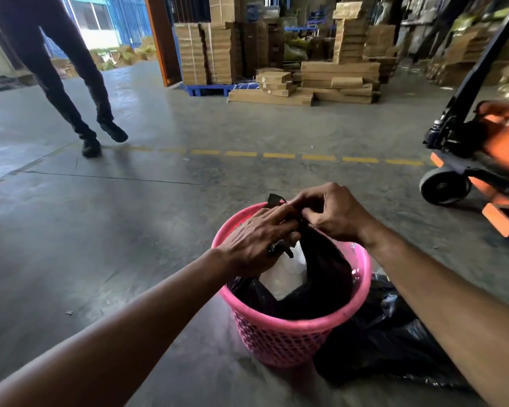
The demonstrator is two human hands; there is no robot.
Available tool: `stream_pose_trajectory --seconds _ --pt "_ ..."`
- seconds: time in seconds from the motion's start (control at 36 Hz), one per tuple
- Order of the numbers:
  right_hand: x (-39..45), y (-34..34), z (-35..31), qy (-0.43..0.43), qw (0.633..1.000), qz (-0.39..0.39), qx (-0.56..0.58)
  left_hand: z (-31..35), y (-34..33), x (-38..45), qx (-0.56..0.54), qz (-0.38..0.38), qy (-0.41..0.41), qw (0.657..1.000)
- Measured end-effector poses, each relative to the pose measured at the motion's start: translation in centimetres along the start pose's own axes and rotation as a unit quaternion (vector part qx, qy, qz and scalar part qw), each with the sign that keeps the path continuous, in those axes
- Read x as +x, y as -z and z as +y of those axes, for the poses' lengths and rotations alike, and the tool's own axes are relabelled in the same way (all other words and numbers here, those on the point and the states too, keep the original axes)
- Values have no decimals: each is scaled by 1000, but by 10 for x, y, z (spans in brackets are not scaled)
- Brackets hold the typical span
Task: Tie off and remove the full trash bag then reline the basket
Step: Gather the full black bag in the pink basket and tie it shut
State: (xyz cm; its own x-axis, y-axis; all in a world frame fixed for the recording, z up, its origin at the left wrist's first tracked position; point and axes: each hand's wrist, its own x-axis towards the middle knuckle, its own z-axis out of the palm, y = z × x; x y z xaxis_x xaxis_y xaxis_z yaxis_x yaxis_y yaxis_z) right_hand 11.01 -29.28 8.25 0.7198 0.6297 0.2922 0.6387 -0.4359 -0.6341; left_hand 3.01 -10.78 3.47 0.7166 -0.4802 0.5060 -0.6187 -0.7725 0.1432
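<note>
A pink mesh basket (pixel 279 339) stands on the concrete floor in front of me. Inside it sits a black trash bag (pixel 321 286), its top gathered upward, with white rubbish (pixel 282 274) showing through a gap. My left hand (pixel 253 245) grips the gathered bag ends from the left. My right hand (pixel 332 212) pinches the same bunched plastic from the right, just above the basket's far rim. A short black tail of the bag sticks up behind my fingers. Another black plastic bag (pixel 385 342) lies crumpled on the floor right of the basket.
A person in dark trousers (pixel 71 71) walks at the far left. An orange pallet jack (pixel 482 160) stands at the right. Stacked cardboard boxes (pixel 276 60) on a blue pallet fill the back. A yellow dashed line (pixel 279 155) crosses the floor.
</note>
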Motion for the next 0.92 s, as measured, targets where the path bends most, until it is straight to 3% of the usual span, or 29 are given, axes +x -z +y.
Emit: stream_pose_trajectory --seconds 0.17,0.28,0.36,0.53,0.75,0.83,0.92 --pt "-3 7 1 -2 999 36 30 1 -3 -1 -68 20 58 996" --pt "-5 11 10 -16 999 47 23 7 -12 -3 -147 76 161 973" --pt "-11 13 17 -21 999 29 15 -4 -7 -3 -98 101 212 967" --pt "-16 12 32 -11 997 -15 -73 -35 -7 -24 145 -75 215 963" --pt "-38 -3 87 -75 963 -100 -241 -36 -10 -49 307 -339 259 851" --pt "-35 -5 87 -65 954 -95 -278 -36 -7 -43 308 -370 265 836" --pt "-34 -3 87 -55 949 -81 -299 -41 3 -40 231 -325 289 870"
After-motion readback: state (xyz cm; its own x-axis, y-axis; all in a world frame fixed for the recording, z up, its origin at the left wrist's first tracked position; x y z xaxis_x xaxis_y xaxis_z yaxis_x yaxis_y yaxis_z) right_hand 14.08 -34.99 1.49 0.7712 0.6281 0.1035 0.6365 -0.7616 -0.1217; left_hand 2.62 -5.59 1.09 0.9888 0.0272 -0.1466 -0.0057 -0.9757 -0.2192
